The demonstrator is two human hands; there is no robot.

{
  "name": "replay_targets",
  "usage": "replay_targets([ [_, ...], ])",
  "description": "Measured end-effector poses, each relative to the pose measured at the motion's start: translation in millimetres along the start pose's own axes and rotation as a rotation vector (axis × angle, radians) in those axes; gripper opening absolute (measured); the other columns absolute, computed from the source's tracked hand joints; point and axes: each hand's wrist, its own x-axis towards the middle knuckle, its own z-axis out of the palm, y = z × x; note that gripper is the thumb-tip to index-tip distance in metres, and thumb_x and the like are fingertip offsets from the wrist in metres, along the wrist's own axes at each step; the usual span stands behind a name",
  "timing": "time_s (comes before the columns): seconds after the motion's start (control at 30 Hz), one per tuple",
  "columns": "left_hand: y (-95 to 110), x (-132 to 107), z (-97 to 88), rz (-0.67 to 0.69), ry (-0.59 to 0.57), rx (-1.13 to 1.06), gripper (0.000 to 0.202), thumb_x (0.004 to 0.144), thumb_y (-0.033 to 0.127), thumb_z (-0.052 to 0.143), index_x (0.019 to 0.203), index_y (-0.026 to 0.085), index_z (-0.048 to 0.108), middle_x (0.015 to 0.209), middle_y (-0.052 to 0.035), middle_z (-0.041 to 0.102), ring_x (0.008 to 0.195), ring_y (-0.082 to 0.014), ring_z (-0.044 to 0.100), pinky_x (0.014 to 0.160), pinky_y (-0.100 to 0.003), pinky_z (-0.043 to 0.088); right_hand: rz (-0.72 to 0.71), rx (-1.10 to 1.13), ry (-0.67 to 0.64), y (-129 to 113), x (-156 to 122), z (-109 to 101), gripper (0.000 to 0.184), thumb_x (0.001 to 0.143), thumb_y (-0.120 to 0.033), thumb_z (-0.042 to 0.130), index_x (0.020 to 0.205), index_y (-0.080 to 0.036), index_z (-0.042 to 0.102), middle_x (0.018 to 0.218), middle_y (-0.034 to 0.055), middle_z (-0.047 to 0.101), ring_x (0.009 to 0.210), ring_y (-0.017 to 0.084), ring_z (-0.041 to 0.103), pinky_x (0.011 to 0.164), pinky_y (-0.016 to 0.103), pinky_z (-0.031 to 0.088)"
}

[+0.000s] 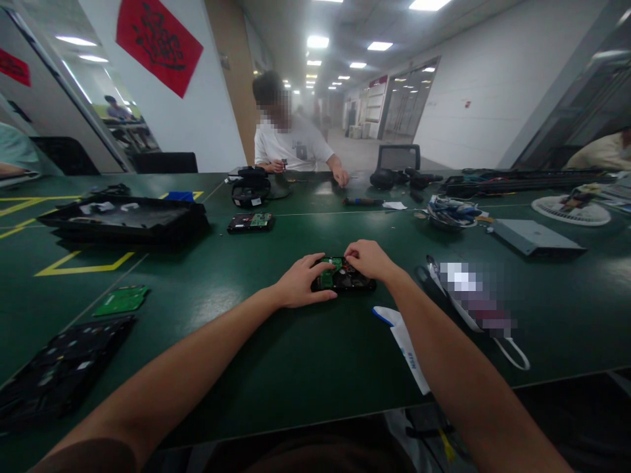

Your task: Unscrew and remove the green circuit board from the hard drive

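Note:
An opened black device housing (pixel 355 282) lies flat on the table before me, showing a green circuit board (pixel 327 278) on its left and small wires near its upper edge. My left hand (pixel 302 282) grips its left end, thumb along the near edge and fingertips resting on the board. At the housing's far edge, near the wires, my right hand (pixel 367 257) has its fingers pinched together; what lies between them is hidden. A similar opened unit (pixel 250 223) with a board sits farther back.
Left are a loose green board (pixel 122 300), black casings (pixel 64 361) and a black tray (pixel 128 220). Right are a white-and-blue tool (pixel 407 348), a pixelated item with a white loop (pixel 478 305), a grey metal box (pixel 537 236) and bundled cables (pixel 451 211). A person (pixel 296 141) sits opposite.

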Motion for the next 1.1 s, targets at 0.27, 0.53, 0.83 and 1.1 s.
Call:
replay_targets([
  [0.27,-1.4,2.8,-0.6,0.018,0.050,-0.122,0.076,0.082,0.068,0.074,0.143,0.026,0.056,0.151,-0.0151,0.048,0.139,-0.0356,0.050,0.116,-0.053,0.045,0.010,0.067,-0.028,2.3,0.4,-1.4,0.009,0.087,-0.021,0.070,0.090,-0.021,0.079,0.090,0.0017,0.078,0.085,0.017,0.070,0.079,0.026,0.047],
  [0.53,1.3,1.5,0.0,0.016,0.043,-0.097,0.073,0.088,0.067,0.067,0.146,0.024,0.054,0.154,-0.0159,0.047,0.142,-0.0350,0.048,0.118,-0.052,0.043,0.021,0.045,-0.066,1.2,3.1,2.0,0.009,0.088,-0.022,0.070,0.086,-0.019,0.079,0.087,0.0022,0.078,0.081,0.016,0.070,0.075,0.025,0.047],
  [0.83,1.6,2.3,0.4,0.000,0.036,-0.083,0.073,0.089,0.067,0.065,0.147,0.025,0.053,0.156,-0.0158,0.046,0.143,-0.0359,0.046,0.117,-0.054,0.043,0.005,0.056,-0.074,-11.9,2.4,0.2,0.011,0.091,-0.024,0.068,0.089,-0.019,0.078,0.090,0.0034,0.078,0.083,0.016,0.070,0.076,0.024,0.048],
  [1.1,3.5,2.1,-0.7,0.005,0.055,-0.109,0.069,0.088,0.063,0.069,0.145,0.026,0.055,0.155,-0.0153,0.047,0.141,-0.0371,0.048,0.116,-0.057,0.044,0.022,0.057,-0.068,-13.9,3.3,3.3,0.008,0.091,-0.023,0.071,0.088,-0.020,0.078,0.090,0.0028,0.078,0.082,0.016,0.070,0.076,0.024,0.048],
])
